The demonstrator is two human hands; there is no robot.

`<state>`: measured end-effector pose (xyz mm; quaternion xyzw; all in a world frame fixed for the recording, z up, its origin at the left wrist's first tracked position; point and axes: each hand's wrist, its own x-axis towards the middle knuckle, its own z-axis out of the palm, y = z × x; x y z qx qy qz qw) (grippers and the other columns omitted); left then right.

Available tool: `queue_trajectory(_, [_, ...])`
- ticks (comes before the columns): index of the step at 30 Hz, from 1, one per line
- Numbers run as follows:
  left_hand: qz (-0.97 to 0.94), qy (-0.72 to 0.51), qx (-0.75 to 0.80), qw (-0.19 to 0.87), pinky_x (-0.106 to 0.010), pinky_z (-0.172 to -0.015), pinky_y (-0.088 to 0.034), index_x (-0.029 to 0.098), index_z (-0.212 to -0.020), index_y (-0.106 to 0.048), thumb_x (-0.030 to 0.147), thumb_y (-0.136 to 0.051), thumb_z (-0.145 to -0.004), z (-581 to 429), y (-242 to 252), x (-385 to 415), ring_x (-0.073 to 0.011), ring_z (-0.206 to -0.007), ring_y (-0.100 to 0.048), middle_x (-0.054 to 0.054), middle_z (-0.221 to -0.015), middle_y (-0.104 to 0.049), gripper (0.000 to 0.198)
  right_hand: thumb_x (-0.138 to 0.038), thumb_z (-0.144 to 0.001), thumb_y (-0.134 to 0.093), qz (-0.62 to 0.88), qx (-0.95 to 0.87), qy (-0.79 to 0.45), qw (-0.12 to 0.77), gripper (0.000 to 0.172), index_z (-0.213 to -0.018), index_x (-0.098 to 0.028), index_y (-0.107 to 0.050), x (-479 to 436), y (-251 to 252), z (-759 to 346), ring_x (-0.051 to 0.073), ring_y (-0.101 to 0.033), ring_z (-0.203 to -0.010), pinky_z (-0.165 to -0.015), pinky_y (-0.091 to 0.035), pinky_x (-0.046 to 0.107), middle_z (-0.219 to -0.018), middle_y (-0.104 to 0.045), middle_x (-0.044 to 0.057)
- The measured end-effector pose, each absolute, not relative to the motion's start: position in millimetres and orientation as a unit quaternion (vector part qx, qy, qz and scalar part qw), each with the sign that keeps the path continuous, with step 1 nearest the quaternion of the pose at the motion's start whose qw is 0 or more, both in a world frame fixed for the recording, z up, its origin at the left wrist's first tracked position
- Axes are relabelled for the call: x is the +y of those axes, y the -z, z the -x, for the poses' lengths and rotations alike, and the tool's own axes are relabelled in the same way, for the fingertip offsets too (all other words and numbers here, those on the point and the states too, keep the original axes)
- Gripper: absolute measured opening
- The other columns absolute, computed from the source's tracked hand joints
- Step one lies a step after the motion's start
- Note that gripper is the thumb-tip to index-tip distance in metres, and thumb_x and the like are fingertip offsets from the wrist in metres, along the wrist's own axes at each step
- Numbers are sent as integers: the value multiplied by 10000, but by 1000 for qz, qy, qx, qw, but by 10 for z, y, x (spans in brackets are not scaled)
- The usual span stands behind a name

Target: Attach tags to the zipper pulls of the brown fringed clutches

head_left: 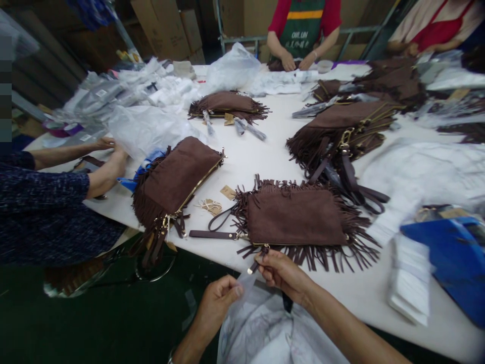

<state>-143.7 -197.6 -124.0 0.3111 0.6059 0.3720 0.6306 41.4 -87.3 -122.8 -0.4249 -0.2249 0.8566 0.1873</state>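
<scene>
A brown fringed clutch bag (295, 217) lies flat on the table in front of me, its zipper edge towards me. My right hand (282, 275) is closed in a pinch at that edge, gripping a short brown strap (253, 266) with a metal tip that hangs from the zipper end. Close by on the left, my left hand (217, 303) pinches a thin piece of clear plastic (246, 284) that reaches up to the strap's tip. A flat wrist strap (212, 234) extends left from the clutch. Beside it lie a thin cord loop and cardboard tags (210, 206).
More brown fringed bags (178, 177) lie to the left, behind and in a pile (341, 126) at right. White paper pads (411, 278) and a blue folder (450, 258) sit at the right edge. Plastic bags (144, 131) cover the far left. Co-workers' hands (117, 156) are at the left and far side.
</scene>
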Motion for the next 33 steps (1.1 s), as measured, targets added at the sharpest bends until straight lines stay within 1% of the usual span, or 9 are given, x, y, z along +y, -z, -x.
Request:
queue_trajectory(5, [-311, -379, 601, 631, -225, -584, -282, 135, -707, -597, 440, -685, -768, 1438, 1267, -1980, -103, -604, -389, 27, -626, -490, 323, -339, -744, -721, 421, -236, -855, 193, 262, -850, -156, -565, -886, 1245, -409, 30, -406, -452, -399, -311, 144, -651, -549, -38])
queue_trajectory(9, [-296, -390, 601, 631, -225, -591, -299, 136, -696, -605, 447, -696, -753, 1417, 1235, -1950, -108, -606, -405, 22, -622, -509, 328, -364, -746, -716, 429, -261, -843, 192, 272, -835, -158, -562, -886, 1234, -403, 30, -400, -438, -393, -310, 143, -620, -538, -46])
queue_trajectory(14, [-282, -389, 607, 634, -222, -583, -308, 134, -685, -600, 475, -699, -748, 1389, 1257, -1923, -105, -593, -411, 19, -612, -518, 361, -390, -723, -718, 441, -281, -833, 180, 300, -820, -161, -552, -875, 1191, -404, 32, -406, -420, -383, -295, 146, -605, -559, -42])
queue_trajectory(21, [-223, -386, 611, 654, -237, -547, -374, 133, -702, -627, 559, -706, -707, 1309, 1300, -1913, -124, -528, -512, -25, -606, -625, 433, -413, -704, -714, 441, -307, -823, 183, 325, -825, -159, -551, -869, 1229, -420, 38, -402, -406, -369, -271, 158, -588, -561, -45])
queue_trajectory(25, [-207, -376, 623, 654, -248, -555, -406, 118, -770, -665, 600, -703, -689, 1214, 1250, -1875, -151, -537, -573, -59, -634, -671, 490, -410, -691, -709, 450, -333, -809, 178, 313, -802, -161, -557, -865, 1235, -424, 42, -383, -403, -372, -262, 175, -582, -546, -49])
queue_trajectory(30, [-177, -378, 615, 669, -255, -572, -428, 108, -856, -688, 606, -683, -708, 1059, 1209, -1812, -173, -583, -616, -83, -695, -698, 519, -378, -654, -724, 460, -338, -801, 180, 275, -757, -167, -580, -854, 1227, -437, 36, -316, -417, -396, -214, 182, -526, -426, -86])
queue_trajectory(33, [-154, -392, 595, 685, -256, -625, -454, 105, -894, -698, 576, -688, -723, 956, 1173, -1760, -173, -644, -630, -100, -759, -711, 501, -402, -637, -742, 457, -347, -799, 183, 298, -698, -168, -568, -848, 1250, -457, 33, -320, -430, -409, -215, 181, -528, -444, -77])
